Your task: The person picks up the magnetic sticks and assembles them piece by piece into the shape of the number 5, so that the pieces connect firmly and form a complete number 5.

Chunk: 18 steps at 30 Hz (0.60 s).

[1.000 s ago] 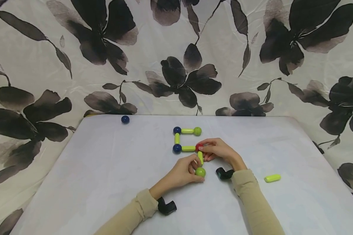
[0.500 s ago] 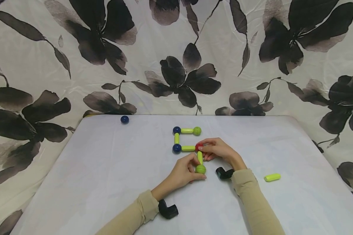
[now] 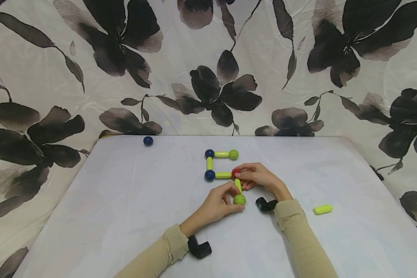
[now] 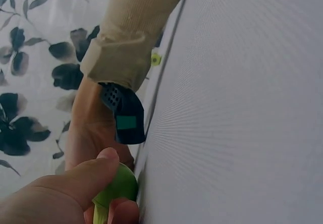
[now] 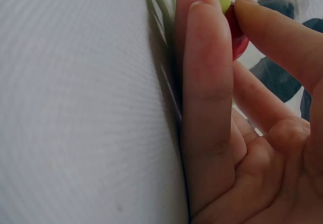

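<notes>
In the head view my left hand (image 3: 213,202) pinches a green ball (image 3: 239,199) at the near end of a yellow-green rod (image 3: 238,184). The left wrist view shows the thumb on that ball and a finger curled beside it. My right hand (image 3: 260,179) holds a red ball (image 3: 235,174) at the rod's far end between thumb and fingers. From the red ball a second rod (image 3: 223,175) runs left to a dark blue ball (image 3: 210,175). Another rod (image 3: 209,163) leads back to a second blue ball (image 3: 209,154), then a rod (image 3: 221,154) and a green ball (image 3: 233,154).
A loose yellow-green rod (image 3: 322,209) lies on the white table (image 3: 90,216), right of my right arm. One loose blue ball (image 3: 148,141) sits near the table's back left edge. Black wrist cameras (image 3: 199,247) hang under both wrists. Floral cloth (image 3: 208,127) covers the background.
My left hand has shifted slightly away from me and to the right, bringing the green ball up against the rod's near end. My right hand stays at the red ball.
</notes>
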Available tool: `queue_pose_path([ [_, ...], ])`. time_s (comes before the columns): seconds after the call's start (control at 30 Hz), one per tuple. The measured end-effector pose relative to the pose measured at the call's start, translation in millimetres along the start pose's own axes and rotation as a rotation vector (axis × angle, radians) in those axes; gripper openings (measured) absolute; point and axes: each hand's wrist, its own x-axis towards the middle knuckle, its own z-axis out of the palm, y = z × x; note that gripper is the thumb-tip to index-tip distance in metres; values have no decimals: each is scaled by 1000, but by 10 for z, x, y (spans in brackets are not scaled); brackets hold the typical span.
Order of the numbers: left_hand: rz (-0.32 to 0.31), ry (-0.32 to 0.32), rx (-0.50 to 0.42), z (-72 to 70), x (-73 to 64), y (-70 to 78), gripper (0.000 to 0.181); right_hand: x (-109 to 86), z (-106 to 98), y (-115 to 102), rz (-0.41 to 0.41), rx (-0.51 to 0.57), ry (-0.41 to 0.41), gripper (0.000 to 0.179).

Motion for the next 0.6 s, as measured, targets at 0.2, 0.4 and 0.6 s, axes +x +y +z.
queue_pose_path([
  [0.2,-107,-72,-165,-93,15,33,30,5,-6,16,-8,1,-1,38],
  [0.4,-134,16,-231,-478,87,52,25,8,-13,20,4,-7,-4,39],
  [0.6,-148,209,-79,-872,134,-185,26,8,-12,18,7,5,-17,43],
])
